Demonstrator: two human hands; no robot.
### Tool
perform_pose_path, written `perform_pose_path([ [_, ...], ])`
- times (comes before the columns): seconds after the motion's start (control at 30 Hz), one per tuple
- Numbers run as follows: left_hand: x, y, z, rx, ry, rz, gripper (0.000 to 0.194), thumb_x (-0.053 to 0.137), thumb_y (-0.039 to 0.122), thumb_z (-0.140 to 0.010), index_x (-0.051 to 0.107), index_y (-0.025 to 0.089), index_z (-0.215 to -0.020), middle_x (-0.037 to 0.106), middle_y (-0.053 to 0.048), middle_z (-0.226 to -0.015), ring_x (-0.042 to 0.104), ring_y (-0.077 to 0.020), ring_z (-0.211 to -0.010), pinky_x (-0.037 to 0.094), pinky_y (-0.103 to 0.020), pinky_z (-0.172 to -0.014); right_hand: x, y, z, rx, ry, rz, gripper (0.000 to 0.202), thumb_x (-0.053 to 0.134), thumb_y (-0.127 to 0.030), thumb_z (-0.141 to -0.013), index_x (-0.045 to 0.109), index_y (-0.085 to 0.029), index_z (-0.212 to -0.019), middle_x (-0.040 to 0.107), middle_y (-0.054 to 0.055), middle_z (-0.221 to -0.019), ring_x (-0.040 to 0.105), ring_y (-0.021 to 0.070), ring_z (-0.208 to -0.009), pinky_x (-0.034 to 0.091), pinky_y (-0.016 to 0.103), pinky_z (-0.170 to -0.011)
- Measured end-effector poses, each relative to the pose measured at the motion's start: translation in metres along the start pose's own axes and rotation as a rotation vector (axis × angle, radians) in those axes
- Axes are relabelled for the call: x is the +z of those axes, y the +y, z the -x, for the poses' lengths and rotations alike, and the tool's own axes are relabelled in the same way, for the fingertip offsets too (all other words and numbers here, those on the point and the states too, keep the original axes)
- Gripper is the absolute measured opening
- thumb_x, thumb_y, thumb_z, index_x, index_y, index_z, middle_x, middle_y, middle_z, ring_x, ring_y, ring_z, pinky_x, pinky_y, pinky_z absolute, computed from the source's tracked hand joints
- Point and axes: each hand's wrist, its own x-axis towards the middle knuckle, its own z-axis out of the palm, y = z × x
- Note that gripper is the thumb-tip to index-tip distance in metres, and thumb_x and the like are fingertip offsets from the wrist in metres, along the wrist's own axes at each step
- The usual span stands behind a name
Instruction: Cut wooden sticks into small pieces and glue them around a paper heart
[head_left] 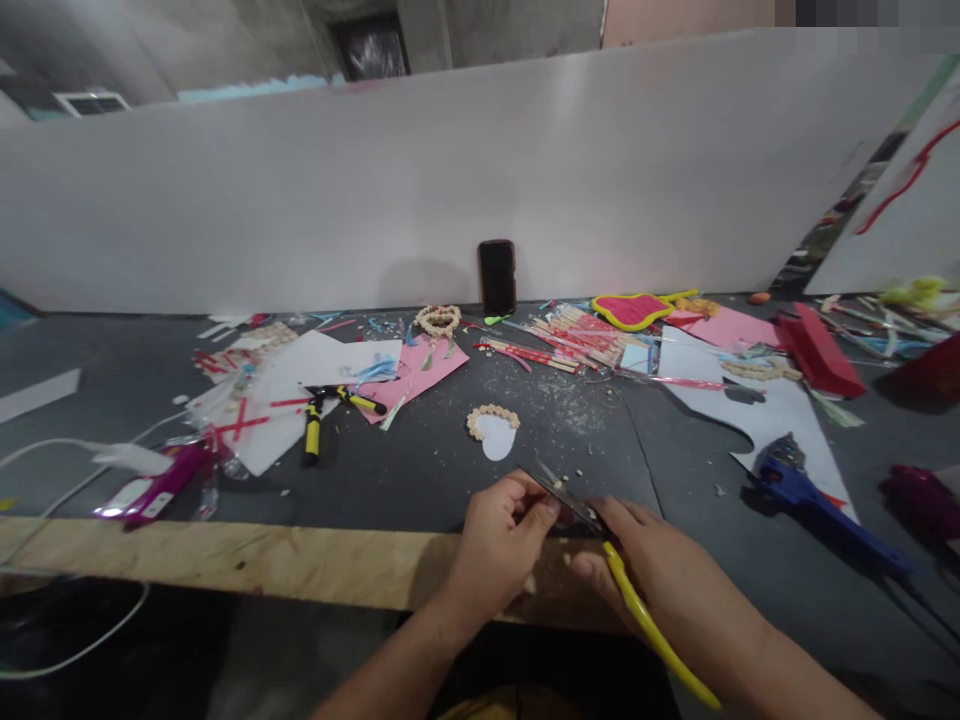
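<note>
In my right hand is a pair of yellow-handled scissors, the metal blades slanting up and left with their tips a little apart. Thumb and fingers of my left hand are pinched together beside the blades. Whatever small piece they hold is too hidden to name. Both hands are over the table's front edge. Just beyond them lies a white paper heart, its upper rim lined with small pale wooden pieces. Crumbs and tiny bits are scattered around it.
Black-and-yellow pliers and a purple glue gun lie left. A blue glue gun rests on the right by cut white paper. Behind are red-patterned sticks, pink paper and an upright phone.
</note>
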Motion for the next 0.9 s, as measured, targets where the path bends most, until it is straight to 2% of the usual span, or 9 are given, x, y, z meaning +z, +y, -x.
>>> perform_pose_path([
  [0.1, -0.003, -0.002, -0.001, -0.073, -0.037, 0.127, 0.018, 0.053, 0.03, -0.081, 0.058, 0.013, -0.08, 0.066, -0.002, -0.064, 0.042, -0.0045, -0.038, 0.031, -0.017, -0.04, -0.003, 0.005, 0.002, -0.005, -0.022, -0.043, 0.047, 0.057, -0.045, -0.078, 0.052, -0.016, -0.114, 0.064, 0.014, -0.103, 0.06, 0.026, -0.093, 0.047, 0.036, -0.075],
  [0.2, -0.007, -0.004, -0.003, -0.171, -0.088, 0.265, 0.023, 0.056, 0.037, -0.079, 0.057, 0.013, -0.08, 0.068, -0.005, -0.067, 0.041, -0.0034, -0.037, 0.027, -0.016, -0.038, -0.003, 0.013, 0.003, 0.008, -0.008, -0.024, 0.056, 0.06, -0.048, -0.073, 0.05, -0.015, -0.118, 0.064, 0.016, -0.106, 0.058, 0.0296, -0.097, 0.047, 0.042, -0.077],
  [0.33, -0.01, -0.002, -0.005, -0.22, -0.108, 0.345, 0.03, 0.061, 0.042, -0.075, 0.057, 0.013, -0.079, 0.068, -0.006, -0.071, 0.039, -0.0027, -0.038, 0.023, -0.016, -0.037, -0.003, 0.027, 0.005, 0.102, 0.05, -0.058, 0.052, 0.052, -0.052, -0.08, 0.051, -0.017, -0.117, 0.066, 0.015, -0.103, 0.062, 0.0279, -0.092, 0.049, 0.039, -0.073],
  [0.43, -0.011, -0.001, -0.006, -0.235, -0.109, 0.38, 0.031, 0.063, 0.042, -0.074, 0.057, 0.012, -0.083, 0.067, -0.005, -0.07, 0.037, -0.0021, -0.038, 0.023, -0.017, -0.038, -0.004, 0.037, 0.005, 0.175, 0.145, -0.096, 0.047, 0.047, -0.052, -0.083, 0.052, -0.018, -0.115, 0.067, 0.014, -0.101, 0.064, 0.025, -0.085, 0.05, 0.035, -0.069],
  [0.53, -0.012, -0.002, -0.006, -0.246, -0.129, 0.427, 0.033, 0.064, 0.039, -0.074, 0.055, 0.013, -0.091, 0.067, -0.004, -0.07, 0.035, -0.0017, -0.038, 0.023, -0.016, -0.038, -0.003, 0.05, 0.001, 0.21, 0.219, -0.01, 0.049, 0.047, -0.052, -0.083, 0.051, -0.016, -0.116, 0.067, 0.015, -0.1, 0.064, 0.0266, -0.087, 0.049, 0.036, -0.071],
  [0.7, -0.015, -0.005, -0.004, -0.278, -0.145, 0.494, 0.032, 0.064, 0.036, -0.075, 0.05, 0.015, -0.095, 0.067, -0.004, -0.069, 0.033, -0.0012, -0.036, 0.019, -0.015, -0.037, 0.009, 0.069, -0.011, 0.23, 0.205, 0.235, 0.046, 0.049, -0.039, -0.082, 0.051, -0.011, -0.118, 0.065, 0.017, -0.103, 0.059, 0.031, -0.096, 0.045, 0.042, -0.082],
  [0.8, -0.016, -0.005, -0.003, -0.291, -0.138, 0.494, 0.029, 0.063, 0.037, -0.076, 0.05, 0.015, -0.09, 0.067, -0.004, -0.069, 0.033, -0.0008, -0.035, 0.017, -0.015, -0.036, 0.013, 0.072, -0.018, 0.247, 0.169, 0.298, 0.043, 0.053, -0.029, -0.077, 0.052, -0.013, -0.117, 0.065, 0.015, -0.1, 0.059, 0.0303, -0.095, 0.045, 0.04, -0.079],
  [0.9, -0.017, -0.006, -0.002, -0.311, -0.122, 0.497, 0.027, 0.064, 0.037, -0.077, 0.049, 0.016, -0.086, 0.066, -0.002, -0.066, 0.033, -0.0005, -0.035, 0.015, -0.014, -0.035, 0.01, 0.07, -0.026, 0.251, 0.198, 0.345, 0.042, 0.053, -0.027, -0.077, 0.053, -0.013, -0.117, 0.066, 0.015, -0.096, 0.06, 0.0295, -0.094, 0.044, 0.039, -0.077],
])
